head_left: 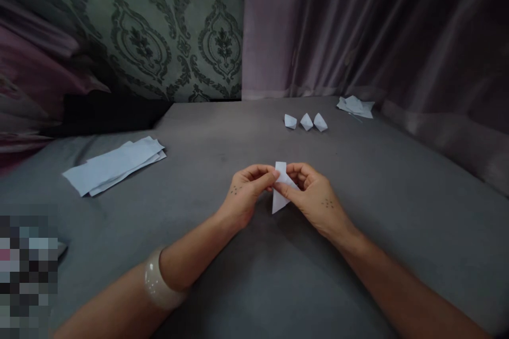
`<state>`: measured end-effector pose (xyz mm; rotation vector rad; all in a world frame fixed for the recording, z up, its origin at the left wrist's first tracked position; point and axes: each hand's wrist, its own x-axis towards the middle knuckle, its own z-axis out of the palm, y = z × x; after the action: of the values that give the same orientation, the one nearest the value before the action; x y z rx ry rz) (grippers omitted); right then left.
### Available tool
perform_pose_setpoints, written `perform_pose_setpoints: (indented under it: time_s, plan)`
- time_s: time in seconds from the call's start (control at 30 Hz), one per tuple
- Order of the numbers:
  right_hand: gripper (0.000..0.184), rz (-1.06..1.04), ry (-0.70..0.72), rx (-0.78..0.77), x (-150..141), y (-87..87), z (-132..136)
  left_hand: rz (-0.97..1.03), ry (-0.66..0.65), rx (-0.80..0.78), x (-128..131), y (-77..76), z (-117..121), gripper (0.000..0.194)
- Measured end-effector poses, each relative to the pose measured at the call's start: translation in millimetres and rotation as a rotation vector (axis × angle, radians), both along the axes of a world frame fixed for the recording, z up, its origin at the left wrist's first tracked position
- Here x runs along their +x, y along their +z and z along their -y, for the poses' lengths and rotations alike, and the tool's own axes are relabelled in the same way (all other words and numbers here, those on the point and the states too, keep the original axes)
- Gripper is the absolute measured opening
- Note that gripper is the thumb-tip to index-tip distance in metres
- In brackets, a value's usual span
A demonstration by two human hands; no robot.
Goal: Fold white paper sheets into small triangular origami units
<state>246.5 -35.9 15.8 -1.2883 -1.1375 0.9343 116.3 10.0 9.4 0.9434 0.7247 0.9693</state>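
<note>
Between my two hands is a folded strip of white paper (281, 202), held just above the grey cloth. One end of it sticks up narrow and the other hangs down to a point. My left hand (248, 190) pinches its left side between thumb and fingers. On the right side, my right hand (314, 196) grips the paper with the thumb laid across the front and the fingers curled behind. The fingertips behind the paper are partly hidden. Farther off stand three small folded white paper shapes (306, 122) in a row.
A stack of white paper strips (119, 163) lies at the left. Near the curtain (342, 26) at the back right is a small pile of white paper pieces (355, 106). Dark fabric (107, 113) lies at the back left, and the grey cloth (199, 132) spreads underneath.
</note>
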Motion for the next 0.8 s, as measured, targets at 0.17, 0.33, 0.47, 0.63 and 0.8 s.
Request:
perform_pose_setpoints:
  time_s: [0.17,0.33,0.47,0.63,0.8]
  plan:
    - [0.027,0.019,-0.017,-0.017,-1.0,2.7,1.6,0.013,0.006,-0.063,1.4,-1.3,0.5,0.012]
    - [0.025,-0.005,-0.040,-0.029,-2.5,2.0,2.4,0.008,0.028,-0.070,1.8,-1.3,1.0,0.015]
    - [0.025,-0.012,-0.059,-0.041,-5.1,2.2,3.5,-0.007,0.053,-0.058,1.2,0.1,0.9,0.012]
    - [0.024,-0.018,-0.031,-0.023,-6.1,1.7,4.6,-0.016,0.059,-0.063,0.8,0.8,0.1,0.010]
    - [0.020,0.056,-0.029,0.025,-5.7,-1.4,4.6,-0.028,0.054,-0.044,-0.9,2.9,-1.4,0.005]
